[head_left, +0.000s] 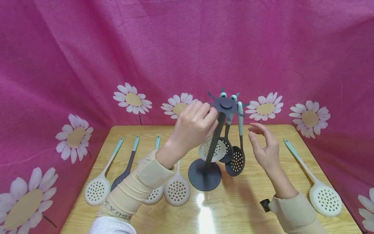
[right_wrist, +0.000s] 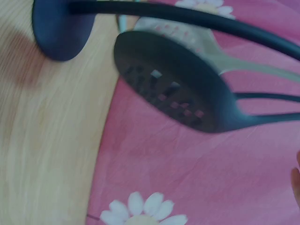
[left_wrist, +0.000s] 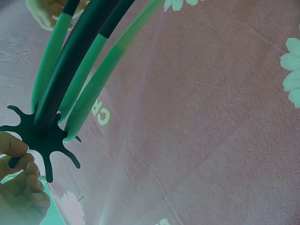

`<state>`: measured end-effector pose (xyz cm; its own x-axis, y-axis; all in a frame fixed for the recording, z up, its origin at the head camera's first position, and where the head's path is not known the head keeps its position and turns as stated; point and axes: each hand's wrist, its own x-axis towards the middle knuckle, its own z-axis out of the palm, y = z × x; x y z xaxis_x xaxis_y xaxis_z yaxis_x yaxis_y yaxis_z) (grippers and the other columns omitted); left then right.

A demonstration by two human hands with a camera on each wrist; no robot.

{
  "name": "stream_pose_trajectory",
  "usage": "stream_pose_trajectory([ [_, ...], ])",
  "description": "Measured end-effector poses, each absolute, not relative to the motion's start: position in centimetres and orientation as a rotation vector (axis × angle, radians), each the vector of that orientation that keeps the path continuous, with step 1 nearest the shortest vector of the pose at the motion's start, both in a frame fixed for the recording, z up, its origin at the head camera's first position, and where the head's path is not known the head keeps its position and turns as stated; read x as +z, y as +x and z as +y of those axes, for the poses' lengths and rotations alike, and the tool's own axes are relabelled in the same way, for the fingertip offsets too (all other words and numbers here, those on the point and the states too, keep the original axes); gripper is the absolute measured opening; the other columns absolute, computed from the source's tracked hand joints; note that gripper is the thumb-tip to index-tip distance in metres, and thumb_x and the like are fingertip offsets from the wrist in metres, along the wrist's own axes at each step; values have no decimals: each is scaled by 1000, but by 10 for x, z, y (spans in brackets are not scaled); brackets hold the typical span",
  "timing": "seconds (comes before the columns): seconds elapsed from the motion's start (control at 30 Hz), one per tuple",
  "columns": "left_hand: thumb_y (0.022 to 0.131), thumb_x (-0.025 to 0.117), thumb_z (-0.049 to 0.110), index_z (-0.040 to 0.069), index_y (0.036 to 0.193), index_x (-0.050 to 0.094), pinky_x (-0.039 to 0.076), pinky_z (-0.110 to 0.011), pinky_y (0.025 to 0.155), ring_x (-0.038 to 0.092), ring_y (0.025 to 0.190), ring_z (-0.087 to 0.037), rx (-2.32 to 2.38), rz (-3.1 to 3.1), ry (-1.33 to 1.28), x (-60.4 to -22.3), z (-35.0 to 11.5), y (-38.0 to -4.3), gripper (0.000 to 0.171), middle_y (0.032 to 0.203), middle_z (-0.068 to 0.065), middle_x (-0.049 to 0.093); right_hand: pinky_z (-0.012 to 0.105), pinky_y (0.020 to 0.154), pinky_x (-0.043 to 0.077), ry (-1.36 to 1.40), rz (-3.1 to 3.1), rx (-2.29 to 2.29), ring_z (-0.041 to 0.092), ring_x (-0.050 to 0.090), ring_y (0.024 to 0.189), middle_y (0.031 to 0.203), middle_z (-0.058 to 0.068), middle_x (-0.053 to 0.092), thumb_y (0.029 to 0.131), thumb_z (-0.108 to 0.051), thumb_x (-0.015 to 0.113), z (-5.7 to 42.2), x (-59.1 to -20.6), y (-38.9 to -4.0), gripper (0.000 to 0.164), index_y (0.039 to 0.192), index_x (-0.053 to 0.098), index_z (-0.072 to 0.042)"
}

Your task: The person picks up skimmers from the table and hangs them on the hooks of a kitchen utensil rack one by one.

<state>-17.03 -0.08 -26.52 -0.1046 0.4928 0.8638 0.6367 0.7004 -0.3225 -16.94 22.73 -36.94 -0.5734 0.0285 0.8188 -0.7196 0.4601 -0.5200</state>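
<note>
A dark utensil stand (head_left: 205, 178) with a hooked top stands on the table, its post tilted in the head view. Three skimmers with mint handles hang from its hooks: a white one (head_left: 219, 152), a dark one (head_left: 228, 155) and another dark one (head_left: 236, 162) nearest the right hand. My left hand (head_left: 198, 122) is at the stand's top; in the left wrist view its fingers (left_wrist: 13, 143) pinch one of the free hooks (left_wrist: 14, 161). To the right of the hanging skimmers, my right hand (head_left: 267, 149) is raised with relaxed, slightly bent fingers and holds nothing.
Left of the stand lie white skimmers (head_left: 97, 191) (head_left: 177, 191) and a dark utensil (head_left: 124, 175), partly hidden by the left forearm. One more white skimmer (head_left: 325, 198) lies at the right edge of the wooden table (head_left: 251, 214). A pink flowered cloth (head_left: 175, 48) hangs behind.
</note>
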Motion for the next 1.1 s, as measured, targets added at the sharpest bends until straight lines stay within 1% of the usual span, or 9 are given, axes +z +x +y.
stream_pose_trajectory([
  [0.1,79,51,8,5,70,55,35,-25,53,42,56,-18,-150,-1757,-903,-265,0,-171,10,64,-3,47,16,85,38,502,-1886,1027,17,56,88,91,22,62,86,-10,58,243,-384,-183,27,106,59,9],
  [0.13,79,51,8,5,70,55,35,-25,53,42,56,-18,-149,-1759,-903,-265,0,-171,10,64,-3,48,18,86,38,481,-1888,979,22,56,89,93,21,62,85,-10,58,247,-388,-187,28,106,59,8],
  [0.23,79,51,7,5,70,55,35,-25,53,42,56,-18,-150,-1759,-902,-265,0,-170,10,63,-4,48,30,90,40,410,-1927,846,34,55,93,99,23,59,84,-9,59,262,-397,-196,29,107,58,8],
  [0.33,79,51,7,5,70,55,36,-25,53,42,56,-18,-154,-1757,-902,-265,-1,-170,10,63,-4,48,46,87,39,337,-1988,745,40,52,98,103,25,57,82,-7,60,276,-406,-202,31,109,56,7],
  [0.4,79,51,7,5,70,55,36,-25,54,43,57,-18,-157,-1757,-903,-265,-1,-170,10,63,-4,48,51,85,37,283,-2029,708,42,50,100,105,26,55,81,-6,60,286,-411,-205,31,110,55,7],
  [0.5,79,51,7,5,70,55,36,-25,54,43,57,-18,-155,-1758,-903,-265,-1,-170,11,63,-4,48,53,82,34,192,-2080,671,44,46,100,107,26,52,80,-4,60,303,-420,-210,32,110,54,6],
  [0.67,79,51,7,5,69,54,36,-25,53,42,56,-18,-152,-1756,-903,-265,0,-170,11,63,-4,48,57,79,30,5,-2190,643,45,41,105,113,26,48,81,-5,58,330,-434,-216,33,113,52,5],
  [0.9,79,51,7,5,69,54,35,-24,53,42,56,-18,-155,-1758,-900,-266,-1,-170,10,63,-3,47,59,89,25,-249,-2391,638,46,35,112,121,26,42,85,-8,53,364,-449,-216,38,120,46,4],
  [1.1,79,51,7,5,69,54,36,-24,53,43,57,-18,-156,-1762,-899,-266,-1,-170,11,63,-3,48,61,94,20,-402,-2602,628,51,28,115,128,31,33,88,-10,47,390,-464,-212,46,129,35,7],
])
